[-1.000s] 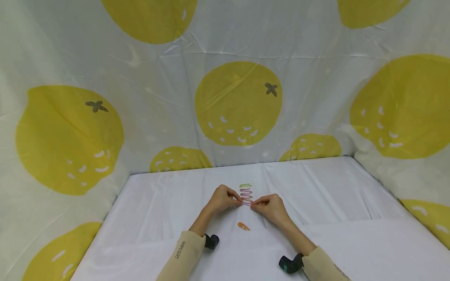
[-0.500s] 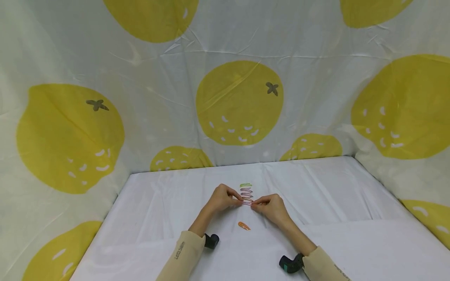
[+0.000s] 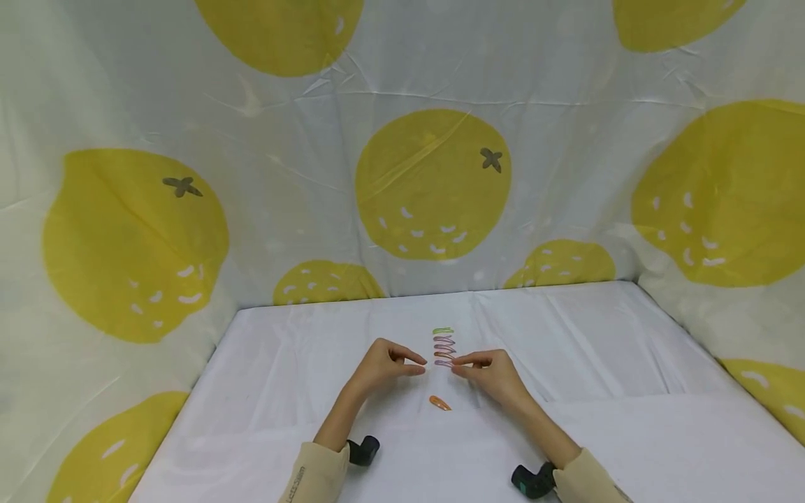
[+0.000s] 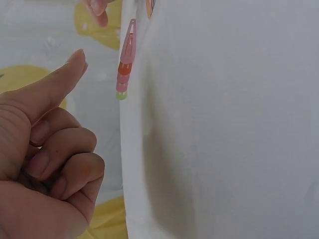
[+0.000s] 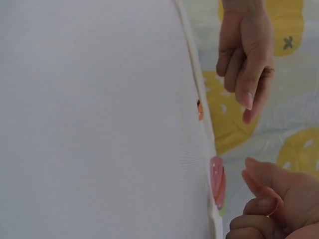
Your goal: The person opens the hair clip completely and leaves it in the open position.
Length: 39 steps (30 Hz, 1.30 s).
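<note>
Several snap hair clips lie in a column on the white cloth in the head view, from a green hair clip (image 3: 443, 330) at the back to a pink hair clip (image 3: 443, 363) nearest me. Left of that pink clip is my left hand (image 3: 385, 366), thumb and index finger apart, the other fingers bent in. My right hand (image 3: 493, 373) has its thumb and index fingertips right at the clip's right end, with a small gap between them. In the right wrist view, nothing shows between those fingertips. Closer to me lies a single orange hair clip (image 3: 439, 403).
A white cloth (image 3: 566, 419) covers the table. Behind and beside it hangs a curtain (image 3: 302, 175) printed with yellow lemons. Black wrist cameras (image 3: 363, 450) sit at both cuffs, low over the cloth.
My left hand has let go of the nearest pink clip and drawn back to the left. My right fingertips have loosened a little at its right end. The clips stay in place.
</note>
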Motion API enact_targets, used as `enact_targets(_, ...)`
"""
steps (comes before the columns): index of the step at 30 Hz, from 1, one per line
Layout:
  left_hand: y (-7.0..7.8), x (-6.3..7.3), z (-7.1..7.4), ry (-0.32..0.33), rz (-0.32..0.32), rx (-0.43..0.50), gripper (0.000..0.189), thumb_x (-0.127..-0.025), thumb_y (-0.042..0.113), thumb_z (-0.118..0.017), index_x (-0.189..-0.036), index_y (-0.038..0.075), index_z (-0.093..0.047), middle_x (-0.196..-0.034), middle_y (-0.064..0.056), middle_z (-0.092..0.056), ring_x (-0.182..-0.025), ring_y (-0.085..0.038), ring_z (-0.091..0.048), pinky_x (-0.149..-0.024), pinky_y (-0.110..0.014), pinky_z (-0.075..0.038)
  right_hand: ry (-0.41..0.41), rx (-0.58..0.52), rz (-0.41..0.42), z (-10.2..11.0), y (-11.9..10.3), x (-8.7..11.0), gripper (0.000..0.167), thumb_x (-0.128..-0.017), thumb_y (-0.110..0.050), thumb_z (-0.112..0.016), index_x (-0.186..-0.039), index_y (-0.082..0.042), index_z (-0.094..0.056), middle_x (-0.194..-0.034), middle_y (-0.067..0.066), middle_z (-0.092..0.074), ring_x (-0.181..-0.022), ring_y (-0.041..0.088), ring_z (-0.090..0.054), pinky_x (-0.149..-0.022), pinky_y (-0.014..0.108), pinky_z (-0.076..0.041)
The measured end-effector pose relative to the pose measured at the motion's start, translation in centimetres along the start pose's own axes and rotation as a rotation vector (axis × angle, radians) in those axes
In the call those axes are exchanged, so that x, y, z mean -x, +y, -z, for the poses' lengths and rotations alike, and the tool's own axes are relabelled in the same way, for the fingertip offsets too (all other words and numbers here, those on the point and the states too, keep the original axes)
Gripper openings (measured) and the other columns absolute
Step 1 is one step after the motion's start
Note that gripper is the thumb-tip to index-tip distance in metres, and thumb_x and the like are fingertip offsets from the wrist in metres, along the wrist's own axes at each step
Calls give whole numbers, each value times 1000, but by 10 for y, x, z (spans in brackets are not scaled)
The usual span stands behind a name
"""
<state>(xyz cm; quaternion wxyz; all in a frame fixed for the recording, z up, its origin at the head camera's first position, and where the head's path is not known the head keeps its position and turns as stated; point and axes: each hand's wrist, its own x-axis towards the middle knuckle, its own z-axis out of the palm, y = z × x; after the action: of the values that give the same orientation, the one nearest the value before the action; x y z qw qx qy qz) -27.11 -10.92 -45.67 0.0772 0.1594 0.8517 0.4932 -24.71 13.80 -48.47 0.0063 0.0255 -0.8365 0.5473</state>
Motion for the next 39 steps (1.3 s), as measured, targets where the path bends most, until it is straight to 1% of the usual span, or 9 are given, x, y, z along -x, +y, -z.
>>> enact_targets(3,0,5,-1,-9,-4,10,14,-81,15,-88,-94,10,-85,-53,8,-40,-55,-6,-33,-52,-21,-26,-26,-12,-9,3,-1,4,19,-84,-21,-87,-100,-10,-85,-74,-3,-69,-68,8,-46,-57,21,-33)
enact_targets(8,1,10,-4,-49,-10,27,16,-80,10,-88,-95,5,-84,-53,8,-40,-55,-6,-33,-52,-20,-25,-66,-23,-17,8,-1,14,22,-84,-23,-87,-102,-10,-84,-63,-4,-55,-61,6,-42,-54,20,-31)
enact_targets(11,1,13,-5,-70,-5,25,18,-80,9,-88,-96,4,-84,-54,7,-41,-56,-7,-33,-52,-20,-26,-94,-34,-16,8,1,19,23,-83,-24,-87,-102,-11,-84,-61,-4,-54,-60,5,-44,-54,20,-33)
enact_targets(15,-3,16,-5,-80,27,2,18,-78,8,-89,-96,6,-84,-55,6,-44,-57,-9,-36,-52,-20,-27,-163,-62,19,3,5,22,25,-84,-23,-86,-105,-9,-83,-61,-5,-55,-57,3,-45,-54,19,-37)
enact_targets(19,-6,18,-5,-95,45,-7,19,-77,6,-88,-95,6,-84,-56,6,-47,-57,-9,-38,-52,-20,-29,-213,-81,59,-3,9,21,25,-85,-21,-85,-105,-7,-83,-61,-7,-56,-57,2,-43,-55,18,-37)
enact_targets(25,-6,19,-11,-131,44,1,19,-76,3,-88,-94,3,-84,-57,8,-51,-57,-7,-39,-52,-20,-30,-221,-50,97,-8,11,24,20,-84,-19,-86,-101,-8,-84,-57,-6,-51,-53,0,-40,-52,16,-34)
enact_targets(29,-4,20,-13,-137,52,-1,18,-76,2,-88,-94,2,-84,-56,7,-50,-57,-7,-39,-52,-20,-30,-217,-28,119,-9,12,27,20,-83,-20,-87,-99,-9,-84,-56,-6,-48,-51,-1,-37,-50,16,-31)
enact_targets(35,-1,21,-16,-152,29,10,16,-75,1,-88,-91,0,-83,-55,6,-51,-56,-7,-38,-51,-20,-29,-211,-12,137,-9,11,29,21,-79,-23,-90,-96,-11,-85,-53,-7,-47,-49,-3,-35,-48,15,-27)
enact_targets(39,0,21,-17,-159,29,12,16,-75,1,-88,-90,1,-83,-55,6,-53,-56,-6,-39,-51,-20,-29,-226,16,161,-8,11,30,18,-80,-21,-90,-94,-11,-85,-53,-7,-47,-49,-3,-34,-48,16,-27)
